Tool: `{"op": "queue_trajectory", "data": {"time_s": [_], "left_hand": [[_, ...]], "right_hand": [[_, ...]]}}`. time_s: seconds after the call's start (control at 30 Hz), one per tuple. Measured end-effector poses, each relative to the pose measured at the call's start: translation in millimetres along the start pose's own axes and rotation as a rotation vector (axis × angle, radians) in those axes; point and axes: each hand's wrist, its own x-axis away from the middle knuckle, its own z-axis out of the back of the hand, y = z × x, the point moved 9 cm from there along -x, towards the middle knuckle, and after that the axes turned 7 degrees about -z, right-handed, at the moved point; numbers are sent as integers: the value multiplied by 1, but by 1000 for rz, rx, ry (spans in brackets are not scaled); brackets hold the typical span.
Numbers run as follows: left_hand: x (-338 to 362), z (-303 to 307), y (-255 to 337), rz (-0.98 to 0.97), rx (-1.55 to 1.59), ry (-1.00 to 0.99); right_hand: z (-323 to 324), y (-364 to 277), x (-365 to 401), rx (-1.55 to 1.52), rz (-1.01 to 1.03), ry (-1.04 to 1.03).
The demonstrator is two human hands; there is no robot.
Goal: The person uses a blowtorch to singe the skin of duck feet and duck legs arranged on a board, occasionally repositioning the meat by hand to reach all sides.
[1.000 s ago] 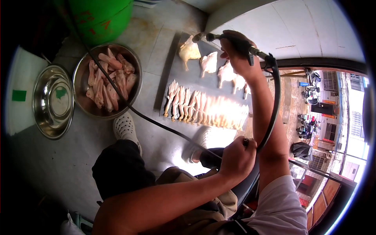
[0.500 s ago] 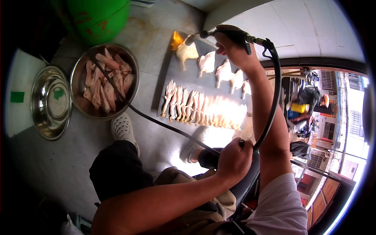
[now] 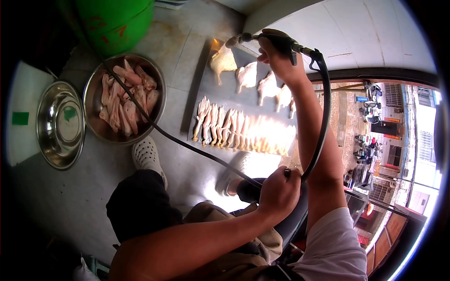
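Note:
My right hand (image 3: pixel 280 51) is closed around the handle of a torch (image 3: pixel 240 39). Its nozzle points left, over the top piece of poultry (image 3: pixel 223 61) on a dark tray (image 3: pixel 204 84); a faint orange glow shows at the tray's corner. More leg-like pieces (image 3: pixel 246 76) run diagonally down to the right. Below them lies a row of thin feet (image 3: pixel 220 124), its right part washed out by glare. Lower down, my left hand (image 3: pixel 280 194) grips the black hose (image 3: pixel 187 146), which loops up from there to the torch.
A steel bowl (image 3: pixel 161 100) of raw pieces stands on the floor at left, beside an empty-looking steel basin (image 3: pixel 47 124). Behind is a green bin (image 3: pixel 117 28). My shoes (image 3: pixel 146 154) are near bowl and tray. Motorbikes (image 3: pixel 370 105) show outside at right.
The bright flame at the nozzle has shrunk to a faint glow. The torch head has shifted slightly right and up. A person seen outside has gone from view.

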Motion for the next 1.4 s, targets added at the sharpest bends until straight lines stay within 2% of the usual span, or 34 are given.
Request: {"op": "queue_trajectory", "data": {"time_s": [0.63, 1.17, 1.4], "left_hand": [[-2, 0, -3, 129, 70, -2], [-5, -3, -10, 139, 17, 0], [-7, -3, -13, 132, 32, 0]], "right_hand": [[6, 18, -3, -42, -47, -1], [12, 30, -2, -117, -5, 34], [22, 44, -7, -146, 15, 124]]}}
